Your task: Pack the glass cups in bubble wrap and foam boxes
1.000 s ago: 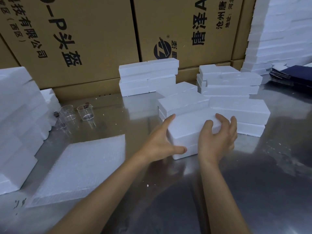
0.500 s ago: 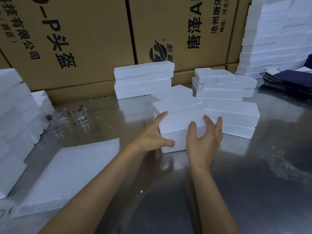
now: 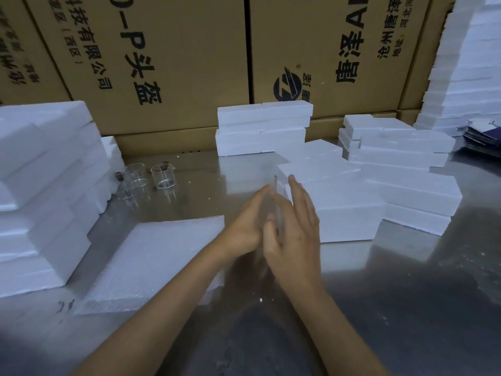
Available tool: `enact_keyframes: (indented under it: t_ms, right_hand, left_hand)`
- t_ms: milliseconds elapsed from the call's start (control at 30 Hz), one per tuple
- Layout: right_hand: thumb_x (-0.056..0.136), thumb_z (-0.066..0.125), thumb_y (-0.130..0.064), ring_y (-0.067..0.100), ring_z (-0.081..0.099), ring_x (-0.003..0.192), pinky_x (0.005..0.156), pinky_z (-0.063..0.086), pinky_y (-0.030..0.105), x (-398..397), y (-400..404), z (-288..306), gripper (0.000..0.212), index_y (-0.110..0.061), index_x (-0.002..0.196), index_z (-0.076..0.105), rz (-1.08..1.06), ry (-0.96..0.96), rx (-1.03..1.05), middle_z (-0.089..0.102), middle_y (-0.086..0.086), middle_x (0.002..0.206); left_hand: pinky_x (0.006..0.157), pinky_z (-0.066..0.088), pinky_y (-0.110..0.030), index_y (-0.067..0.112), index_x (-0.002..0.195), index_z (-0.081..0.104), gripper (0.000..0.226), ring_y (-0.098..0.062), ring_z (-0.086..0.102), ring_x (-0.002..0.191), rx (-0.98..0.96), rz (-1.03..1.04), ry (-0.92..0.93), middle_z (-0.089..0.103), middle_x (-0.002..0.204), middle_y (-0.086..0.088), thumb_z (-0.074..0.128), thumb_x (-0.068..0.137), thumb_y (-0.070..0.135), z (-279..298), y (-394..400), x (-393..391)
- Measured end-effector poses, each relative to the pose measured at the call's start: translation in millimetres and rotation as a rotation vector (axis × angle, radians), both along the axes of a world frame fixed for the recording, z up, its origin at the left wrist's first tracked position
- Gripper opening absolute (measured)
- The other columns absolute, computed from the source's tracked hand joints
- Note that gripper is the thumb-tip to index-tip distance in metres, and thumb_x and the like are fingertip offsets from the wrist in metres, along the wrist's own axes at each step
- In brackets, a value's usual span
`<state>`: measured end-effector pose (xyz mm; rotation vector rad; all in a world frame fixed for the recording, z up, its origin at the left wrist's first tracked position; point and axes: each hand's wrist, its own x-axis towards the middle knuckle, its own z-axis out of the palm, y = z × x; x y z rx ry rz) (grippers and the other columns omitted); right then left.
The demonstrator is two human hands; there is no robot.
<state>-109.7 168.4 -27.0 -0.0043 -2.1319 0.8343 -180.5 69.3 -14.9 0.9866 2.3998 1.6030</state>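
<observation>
Head camera showed the left hand (image 3: 244,226) and right hand (image 3: 294,226) palm to palm with fingers straight, gripping nothing, just in front of the closed white foam box (image 3: 344,213) at centre. Clear glass cups (image 3: 162,176) stood unwrapped at ten o'clock, well apart. A flat sheet of white bubble wrap (image 3: 151,264) lay at eight o'clock. Judging by this, one box looked finished; next would be fetching a cup onto the wrap.
</observation>
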Motion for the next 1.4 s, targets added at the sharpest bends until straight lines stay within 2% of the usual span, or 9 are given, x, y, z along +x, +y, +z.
enact_keyframes:
  t_ms: [167,300,433,567,700,833,1033,1133,1400]
  right_hand:
    - [0.096,0.046,-0.028,0.008,0.025,0.147,0.115,0.029,0.029,-6,-21,-8,0.041,-0.028,0.137,0.049,0.198,-0.115,-0.035,0.026,-0.011,0.161]
    - [0.095,0.049,-0.018,0.015,0.038,0.140,0.115,0.035,0.035,-59,-24,23,0.048,-0.022,0.143,0.044,0.263,-0.260,-0.253,0.040,-0.003,0.153]
    - [0.095,0.045,-0.017,0.010,0.052,0.102,0.088,0.039,0.028,-149,-9,84,0.048,-0.020,0.143,0.039,0.266,-0.456,-0.460,0.049,-0.006,0.123]
    - [0.095,0.044,-0.014,0.019,0.043,0.084,0.067,0.036,0.027,-229,15,119,0.028,-0.019,0.122,0.043,0.229,-0.684,-0.532,0.043,-0.001,0.101]
    - [0.098,0.044,-0.013,0.018,0.041,0.074,0.074,0.036,0.029,-306,31,123,0.032,-0.009,0.130,0.043,0.179,-0.755,-0.610,0.041,0.002,0.089]
    - [0.100,0.044,-0.012,0.013,0.034,0.064,0.054,0.030,0.024,-361,50,114,0.011,-0.009,0.108,0.037,0.108,-0.731,-0.618,0.039,0.002,0.081]
    - [0.101,0.040,-0.010,0.020,0.046,0.107,0.109,0.039,0.031,-408,67,104,0.040,-0.001,0.140,0.036,0.150,-0.711,-0.730,0.047,0.009,0.133]
    - [0.097,0.046,-0.006,0.024,0.046,0.127,0.111,0.040,0.038,-411,63,106,0.047,-0.002,0.142,0.035,0.177,-0.703,-0.713,0.040,0.010,0.146]
    - [0.094,0.048,-0.002,0.031,0.041,0.136,0.111,0.039,0.042,-413,60,114,0.053,-0.003,0.145,0.034,0.163,-0.733,-0.738,0.033,0.015,0.153]
  left_hand:
    - [0.094,0.038,-0.007,0.013,0.143,0.044,0.063,-0.016,0.045,0.130,-0.015,0.300,-0.015,0.045,0.141,-0.007,0.055,0.086,-0.013,-1,-32,-23]
    - [0.082,0.044,-0.020,0.013,0.141,0.045,0.054,-0.019,0.052,0.116,0.087,0.481,-0.085,0.050,0.134,-0.010,0.053,0.092,-0.006,18,-44,-57]
    - [0.061,0.043,-0.016,0.019,0.145,0.039,0.053,-0.007,0.052,0.087,0.079,0.587,-0.126,0.049,0.121,-0.002,0.056,0.096,0.008,48,-51,-119]
    - [0.065,0.041,-0.026,0.014,0.147,0.036,0.057,-0.004,0.050,0.076,0.062,0.633,-0.148,0.054,0.097,0.008,0.061,0.096,0.023,73,-44,-191]
    - [0.087,0.037,-0.023,0.014,0.154,0.026,0.071,-0.019,0.050,0.117,0.054,0.642,-0.211,0.049,0.142,-0.002,0.063,0.095,0.025,87,-28,-276]
    - [0.061,0.034,-0.019,0.024,0.122,0.045,0.031,-0.018,0.043,0.097,0.085,0.661,-0.293,0.040,0.087,0.013,0.058,0.095,0.016,85,-13,-341]
    - [0.093,0.037,-0.033,0.011,0.151,0.025,0.066,-0.026,0.040,0.119,0.075,0.627,-0.318,0.039,0.143,-0.003,0.054,0.091,0.013,82,-8,-383]
    - [0.111,0.036,-0.039,0.014,0.154,0.022,0.074,-0.027,0.035,0.137,0.123,0.606,-0.361,0.032,0.154,-0.002,0.056,0.088,0.012,78,-8,-382]
    - [0.116,0.032,-0.041,0.016,0.157,0.016,0.082,-0.023,0.028,0.145,0.185,0.552,-0.433,0.023,0.161,0.000,0.056,0.086,0.009,84,-12,-375]
